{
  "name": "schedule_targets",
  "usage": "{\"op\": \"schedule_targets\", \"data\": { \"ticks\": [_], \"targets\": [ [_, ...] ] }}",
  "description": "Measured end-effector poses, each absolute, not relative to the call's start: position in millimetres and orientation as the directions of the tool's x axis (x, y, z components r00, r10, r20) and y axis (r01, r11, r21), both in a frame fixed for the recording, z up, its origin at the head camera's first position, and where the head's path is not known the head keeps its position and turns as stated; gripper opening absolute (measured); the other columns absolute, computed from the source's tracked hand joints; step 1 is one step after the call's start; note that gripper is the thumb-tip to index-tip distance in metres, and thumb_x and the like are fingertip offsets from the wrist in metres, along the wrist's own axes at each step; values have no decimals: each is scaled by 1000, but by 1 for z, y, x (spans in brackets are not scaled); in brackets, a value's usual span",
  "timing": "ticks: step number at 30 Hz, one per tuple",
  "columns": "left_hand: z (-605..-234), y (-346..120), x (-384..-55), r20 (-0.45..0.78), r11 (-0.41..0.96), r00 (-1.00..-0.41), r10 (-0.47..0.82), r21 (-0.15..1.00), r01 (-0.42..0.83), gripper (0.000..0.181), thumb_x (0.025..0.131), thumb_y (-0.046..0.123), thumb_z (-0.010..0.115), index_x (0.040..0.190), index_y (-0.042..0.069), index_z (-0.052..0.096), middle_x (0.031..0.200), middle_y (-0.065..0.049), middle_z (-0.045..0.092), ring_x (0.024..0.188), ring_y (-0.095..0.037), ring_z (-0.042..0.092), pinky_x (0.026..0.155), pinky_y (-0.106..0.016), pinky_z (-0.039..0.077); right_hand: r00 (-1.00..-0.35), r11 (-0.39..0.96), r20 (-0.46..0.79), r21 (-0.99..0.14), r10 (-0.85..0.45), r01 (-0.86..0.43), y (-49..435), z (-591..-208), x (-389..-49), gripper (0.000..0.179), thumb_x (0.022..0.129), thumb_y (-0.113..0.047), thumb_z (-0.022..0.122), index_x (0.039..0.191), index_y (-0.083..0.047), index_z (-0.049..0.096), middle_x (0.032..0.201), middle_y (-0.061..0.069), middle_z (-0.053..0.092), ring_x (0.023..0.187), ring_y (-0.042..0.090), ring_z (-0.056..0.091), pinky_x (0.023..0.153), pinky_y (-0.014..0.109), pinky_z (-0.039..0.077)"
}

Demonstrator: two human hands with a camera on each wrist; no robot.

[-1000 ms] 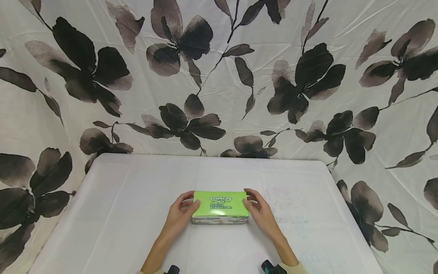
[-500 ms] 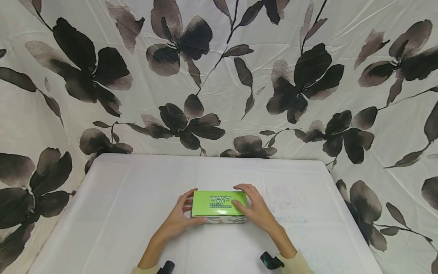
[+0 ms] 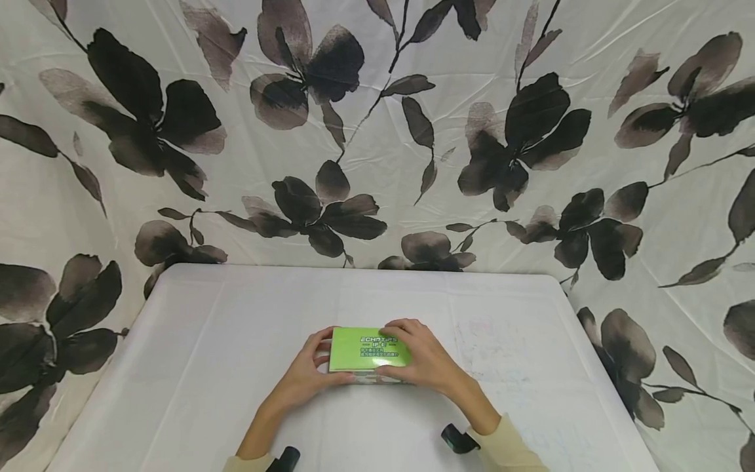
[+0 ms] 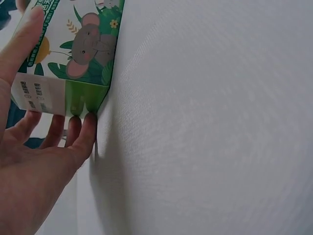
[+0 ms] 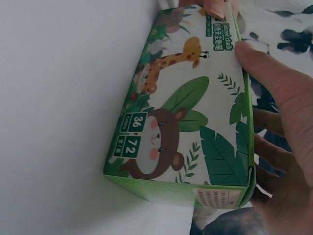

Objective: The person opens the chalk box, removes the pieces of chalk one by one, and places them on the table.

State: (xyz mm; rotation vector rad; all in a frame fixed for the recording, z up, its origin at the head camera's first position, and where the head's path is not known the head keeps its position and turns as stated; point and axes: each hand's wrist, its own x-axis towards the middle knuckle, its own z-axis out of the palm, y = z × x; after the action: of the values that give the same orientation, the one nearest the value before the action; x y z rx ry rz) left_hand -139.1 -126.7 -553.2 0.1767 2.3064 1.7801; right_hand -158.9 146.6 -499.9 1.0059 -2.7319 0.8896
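A closed chalk box with a bright green lid sits near the middle of the white table. Animal drawings, leaves and "36 / 72" labels cover its front face in the right wrist view. My left hand grips the box's left end, thumb along the front and fingertips on the end panel, which shows white and green in the left wrist view. Reaching over the right part of the lid, my right hand holds the box with its thumb at the front edge and fingers toward the back, covering the right end in the head view.
White cloth covers the table, with faint coloured smudges on the right side. Behind it hangs a white curtain printed with dark flowers. Black wrist cameras sit at both sleeves.
My right hand has moved left from the box's right end to over the lid. My left thumb has dropped from the lid's edge to the front face. The box has shifted very slightly left.
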Motion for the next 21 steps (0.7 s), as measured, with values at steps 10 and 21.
{"op": "schedule_targets", "data": {
  "ticks": [10,21],
  "targets": [
    [-556,-129,-140,-81,249,-969,232,968,-22,109,69,27,98,157,13,36,148,-7,44,131,-25,46,109,-32,46,-759,661,240,-379,-605,-647,144,-490,-164,66,78,-50,88,130,-14,70,126,2,66,117,18,61,99,37,53],
    [-556,-125,-139,-41,250,-972,233,968,19,105,72,26,97,156,12,36,148,-7,45,131,-26,47,111,-37,45,-690,643,250,-251,-679,-723,145,-482,-171,62,76,-53,88,122,-13,76,118,5,73,106,18,68,86,30,58]
  ]
}}
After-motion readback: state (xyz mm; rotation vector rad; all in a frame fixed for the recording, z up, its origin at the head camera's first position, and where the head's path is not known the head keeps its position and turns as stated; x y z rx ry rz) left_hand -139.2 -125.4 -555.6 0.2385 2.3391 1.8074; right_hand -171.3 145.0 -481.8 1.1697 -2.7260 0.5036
